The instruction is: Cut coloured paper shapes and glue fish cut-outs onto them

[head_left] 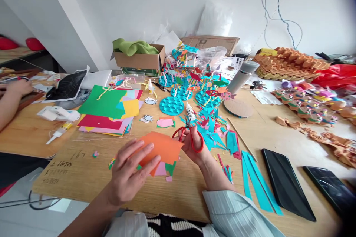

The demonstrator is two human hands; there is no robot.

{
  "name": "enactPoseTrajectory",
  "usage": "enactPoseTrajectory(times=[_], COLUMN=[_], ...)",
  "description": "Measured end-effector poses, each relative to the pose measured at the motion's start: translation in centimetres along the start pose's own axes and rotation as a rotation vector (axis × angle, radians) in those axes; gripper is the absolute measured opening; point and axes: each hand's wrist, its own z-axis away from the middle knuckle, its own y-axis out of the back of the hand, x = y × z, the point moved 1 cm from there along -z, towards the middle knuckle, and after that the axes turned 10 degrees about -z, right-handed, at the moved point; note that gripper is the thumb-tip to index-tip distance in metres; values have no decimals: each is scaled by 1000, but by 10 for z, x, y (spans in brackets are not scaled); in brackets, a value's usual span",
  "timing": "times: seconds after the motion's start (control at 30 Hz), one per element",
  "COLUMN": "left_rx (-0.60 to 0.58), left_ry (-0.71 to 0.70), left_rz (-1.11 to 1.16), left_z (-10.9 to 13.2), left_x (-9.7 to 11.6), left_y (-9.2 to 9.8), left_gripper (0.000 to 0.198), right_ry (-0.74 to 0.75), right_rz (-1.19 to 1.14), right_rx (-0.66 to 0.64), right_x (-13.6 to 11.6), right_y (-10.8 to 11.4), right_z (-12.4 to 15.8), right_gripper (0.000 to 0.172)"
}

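My left hand [133, 172] grips a sheet of orange paper [162, 146] above the table, its fingers lying across the top. In my right hand [196, 150] are red-handled scissors [198, 149], tips pointing away from me, beside the paper's right corner. Whether the right fingers also touch that corner I cannot tell. Under the orange sheet lie pink paper [160, 169] and green paper [170, 169] scraps. Beyond it are a pink piece on green [165, 122] and two small fish cutouts, one of them a striped fish [146, 118]. A white glue bottle [190, 111] stands just past the scissors.
Coloured sheets [102, 102] are stacked at left; blue scraps [210, 133] pile at right. Blue bases with paper fish [180, 92], a grey flask [242, 76] and a cardboard box [139, 59] stand behind. Two phones, one a black phone [287, 183], lie right. Another person's hand [20, 88] is far left.
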Motion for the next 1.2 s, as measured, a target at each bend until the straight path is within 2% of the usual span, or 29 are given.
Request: enactPoseTrajectory(times=[0.13,0.23,0.4,0.6,0.67,0.7,0.77,0.87,0.93,1.0,1.07,1.2], left_rx=[-116,-142,-155,-192,-153,-125,-75,20,82,100,85,-6], left_ry=[-57,-47,-53,35,168,283,617,1172,1395,1501,1556,1584], left_rz=[4,21,16,9,84,138,300,675,940,1130,1229,1275], left_z=[19,28,31,32,34,35,35,31,26,23,22,29], left_x=[15,18,13,8,5,2,-3,-9,-9,-7,-3,3], left_y=[-9,-12,-13,-20,-21,-21,-20,-21,-23,-27,-30,-35], left_gripper=[40,37,40,46,44,41,27,7,9,9,13,15], right_ry=[53,35,71,64,112,147,223,272,239,192,152,137], right_rz=[60,91,121,153,159,154,135,124,135,166,219,247], right_rx=[25,22,46,52,43,47,73,83,18,-47,-58,36], right_x=[6,7,3,2,0,-1,-4,-6,-3,0,2,3], right_y=[-1,-1,-2,-6,-6,-5,-3,0,-1,-4,-7,-8], right_z=[1,1,1,2,2,1,1,0,1,2,3,3], right_gripper=[39,34,32,33,31,32,33,37,41,44,43,37])
